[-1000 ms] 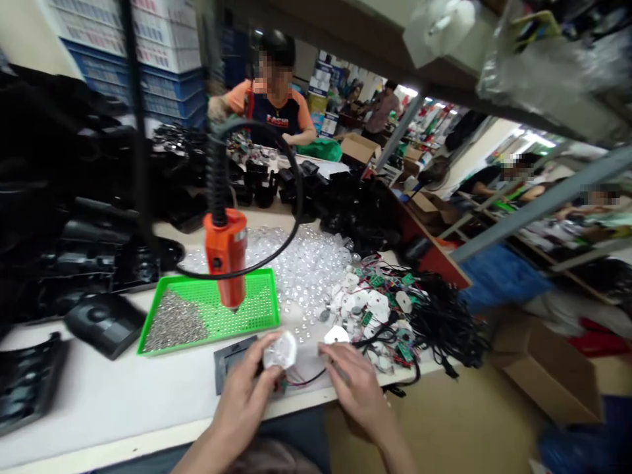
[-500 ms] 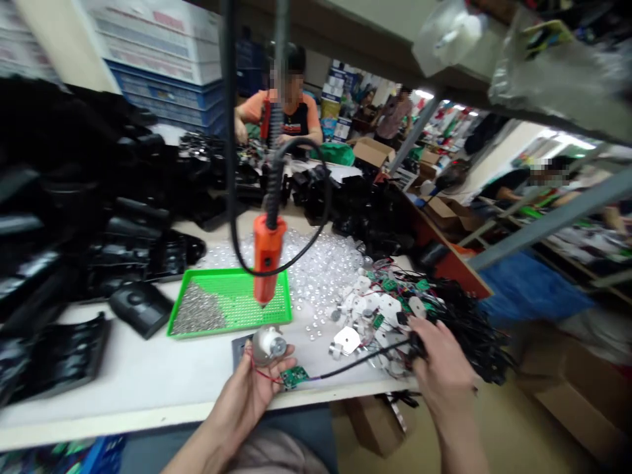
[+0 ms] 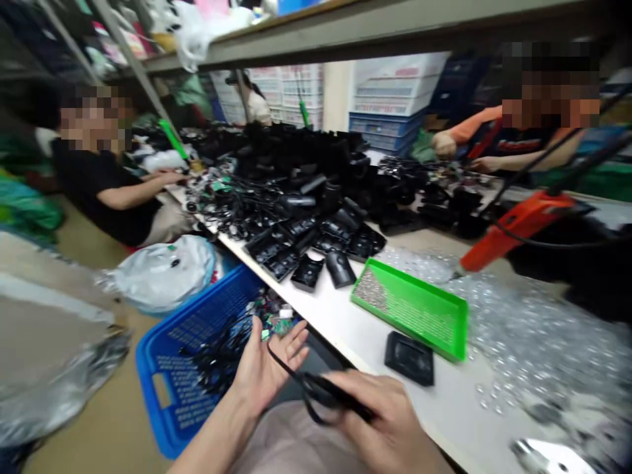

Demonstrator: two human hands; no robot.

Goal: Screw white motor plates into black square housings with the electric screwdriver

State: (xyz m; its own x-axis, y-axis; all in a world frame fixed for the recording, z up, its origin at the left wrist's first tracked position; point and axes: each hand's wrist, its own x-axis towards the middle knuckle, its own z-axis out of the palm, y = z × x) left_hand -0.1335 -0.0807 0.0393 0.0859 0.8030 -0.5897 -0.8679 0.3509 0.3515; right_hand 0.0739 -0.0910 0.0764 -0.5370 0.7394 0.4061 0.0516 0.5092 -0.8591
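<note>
My left hand [image 3: 269, 372] is palm up with its fingers spread, over the edge of a blue plastic basket [image 3: 153, 388]. A small green circuit board [image 3: 282, 326] shows just beyond its fingers; whether it touches them or lies in the basket I cannot tell. My right hand [image 3: 382, 411] is wrapped round a coiled black cable [image 3: 316, 388], whose thin end runs across to my left palm. Inside the basket lie more black cables [image 3: 212, 362] with boards among them. On the table, nearest my right hand, lies a black rectangular holder [image 3: 409, 359].
A green tray [image 3: 434, 322] of small screws stands on the white table beside many clear lenses [image 3: 533, 329]. An orange electric screwdriver [image 3: 518, 230] hangs above them. Black plastic housings [image 3: 316, 184] are heaped farther back. Co-workers sit at left and across the table.
My view has swung left. Both hands have moved from the tabletop to the blue basket. The white round part with red wires is no longer seen in my left hand, which has opened.
</note>
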